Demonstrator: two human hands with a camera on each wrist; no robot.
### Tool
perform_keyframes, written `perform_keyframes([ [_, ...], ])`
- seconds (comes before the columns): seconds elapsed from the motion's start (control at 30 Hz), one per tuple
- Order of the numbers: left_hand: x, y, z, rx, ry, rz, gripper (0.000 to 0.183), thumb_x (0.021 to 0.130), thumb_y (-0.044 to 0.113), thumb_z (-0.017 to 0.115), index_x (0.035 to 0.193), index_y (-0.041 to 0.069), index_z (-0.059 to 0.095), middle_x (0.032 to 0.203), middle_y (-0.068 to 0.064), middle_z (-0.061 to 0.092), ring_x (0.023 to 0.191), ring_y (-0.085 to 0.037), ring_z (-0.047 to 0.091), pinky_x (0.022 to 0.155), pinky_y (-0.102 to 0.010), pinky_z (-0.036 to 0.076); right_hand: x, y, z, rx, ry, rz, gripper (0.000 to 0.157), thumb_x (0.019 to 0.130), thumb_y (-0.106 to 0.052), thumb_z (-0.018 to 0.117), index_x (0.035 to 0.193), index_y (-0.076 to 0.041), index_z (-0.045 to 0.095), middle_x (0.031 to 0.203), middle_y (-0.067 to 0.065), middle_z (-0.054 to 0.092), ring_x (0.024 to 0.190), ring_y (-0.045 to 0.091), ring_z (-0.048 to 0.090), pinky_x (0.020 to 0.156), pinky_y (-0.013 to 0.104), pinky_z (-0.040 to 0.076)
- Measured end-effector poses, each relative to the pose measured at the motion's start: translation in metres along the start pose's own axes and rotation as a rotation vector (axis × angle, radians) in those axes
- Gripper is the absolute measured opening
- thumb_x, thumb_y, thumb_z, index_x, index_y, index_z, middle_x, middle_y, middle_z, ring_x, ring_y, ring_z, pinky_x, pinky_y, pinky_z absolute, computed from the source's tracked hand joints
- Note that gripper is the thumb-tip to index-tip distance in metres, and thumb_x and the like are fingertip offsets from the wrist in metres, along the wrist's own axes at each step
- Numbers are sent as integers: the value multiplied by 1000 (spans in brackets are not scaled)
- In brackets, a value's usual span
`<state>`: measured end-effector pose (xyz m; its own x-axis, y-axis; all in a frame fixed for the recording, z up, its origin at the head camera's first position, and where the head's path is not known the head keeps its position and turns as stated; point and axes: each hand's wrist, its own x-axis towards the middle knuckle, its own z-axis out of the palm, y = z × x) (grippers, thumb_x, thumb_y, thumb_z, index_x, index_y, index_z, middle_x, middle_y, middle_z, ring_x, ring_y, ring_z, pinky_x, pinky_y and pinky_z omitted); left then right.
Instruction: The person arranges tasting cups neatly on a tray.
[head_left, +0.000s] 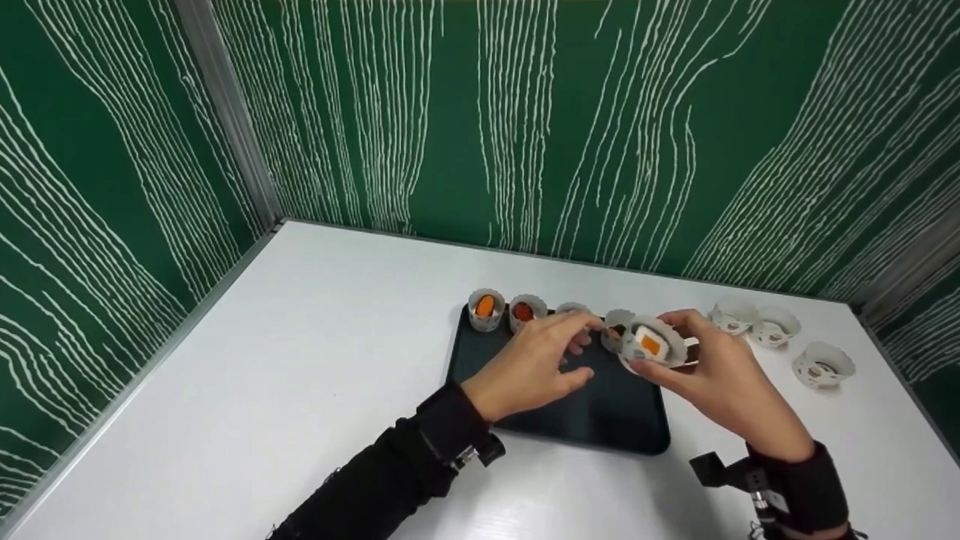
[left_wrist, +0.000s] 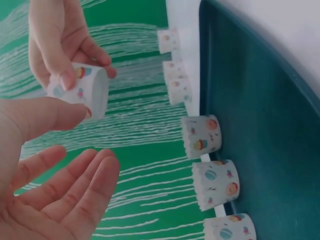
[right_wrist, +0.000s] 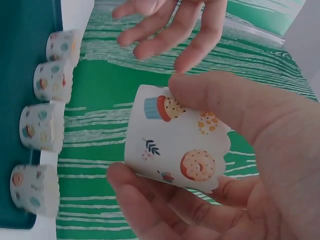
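Observation:
My right hand [head_left: 720, 375] holds a paper baking cup [right_wrist: 172, 135] between thumb and fingers, above the right part of the dark tray [head_left: 585, 412]. The cup is white with printed cupcakes and donuts; a white piece with an orange square [head_left: 651, 342] lies inside it. My left hand [head_left: 529, 364] hovers over the tray with its fingers spread and nothing in them, a little left of the held cup. Along the tray's far edge stand a cup with an orange piece [head_left: 486, 309], a cup with a red piece [head_left: 525, 315], and further cups, one partly hidden behind my left hand.
Right of the tray, on the white table [head_left: 300, 360], are two cups close together, a left one [head_left: 732, 316] and a right one [head_left: 774, 328]. Another cup [head_left: 823, 367] stands nearer and farther right. A green wall [head_left: 450, 135] with white lines rises behind the table.

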<state>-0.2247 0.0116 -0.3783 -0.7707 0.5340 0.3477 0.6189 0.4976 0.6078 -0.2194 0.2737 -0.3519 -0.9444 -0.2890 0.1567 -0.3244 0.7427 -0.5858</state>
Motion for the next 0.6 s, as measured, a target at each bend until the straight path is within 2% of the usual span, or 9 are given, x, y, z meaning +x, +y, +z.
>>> perform_keyframes([
  [0.27,3,-1,4,-35,15,26,48,98,8,77,143,8,62,127,-7,72,110,-13,70,93,-12,54,-2,-10,10,72,-28,-34,59,94,-36,85,137,-5,59,115,12,72,92,18,75,71,24,59],
  [0.5,3,-3,6,-72,50,64,42,96,5,78,136,5,64,118,-7,73,104,-12,72,90,-12,54,-2,-14,16,102,-56,-48,62,94,-36,85,141,-5,59,121,13,72,96,20,75,73,24,60],
  [0.6,2,-4,7,-84,61,60,43,95,4,78,136,5,64,118,-7,74,102,-10,72,88,-12,55,-2,-14,18,111,-61,-65,63,93,-34,86,142,-5,59,123,13,72,98,21,75,72,24,60],
])
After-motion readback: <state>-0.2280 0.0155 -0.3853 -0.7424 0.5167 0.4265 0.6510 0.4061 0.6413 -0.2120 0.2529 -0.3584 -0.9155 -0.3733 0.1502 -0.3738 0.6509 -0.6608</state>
